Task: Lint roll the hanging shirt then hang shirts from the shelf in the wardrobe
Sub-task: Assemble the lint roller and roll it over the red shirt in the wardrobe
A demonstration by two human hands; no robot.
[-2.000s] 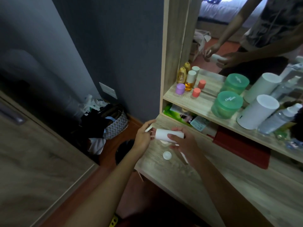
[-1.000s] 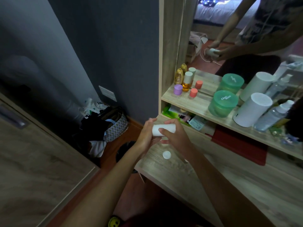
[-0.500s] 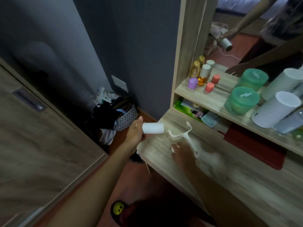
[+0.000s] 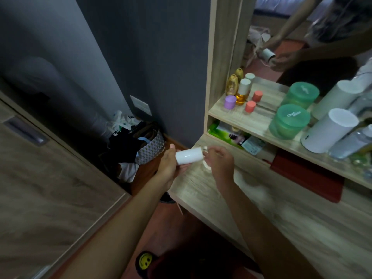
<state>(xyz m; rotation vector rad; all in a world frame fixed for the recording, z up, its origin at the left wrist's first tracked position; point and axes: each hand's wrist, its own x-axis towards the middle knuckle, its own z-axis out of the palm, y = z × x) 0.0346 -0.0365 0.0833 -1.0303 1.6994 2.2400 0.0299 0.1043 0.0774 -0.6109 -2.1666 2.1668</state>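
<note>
Roll lying level between both hands, just over the near left corner of the worktop. Left hand cupped under and around the left end, fingers curled, holding it. Right hand closed at the right end with fingertips pinched on something small and white, seemingly the handle's end; too blurred to tell how much of the handle sits in that grip. Judged as fitting the roll onto its handle, with no shirt or wardrobe rail in view yet. To do it well: keep the roll steady and level in the left hand, line the handle's axle up with the core's centre before pushing, press straight along the axis rather than at an angle, and avoid squeezing the sticky sheet. Then spin once to check free turning. Best done over the worktop, so a dropped part lands there and not in the basket on the floor below left.
</note>
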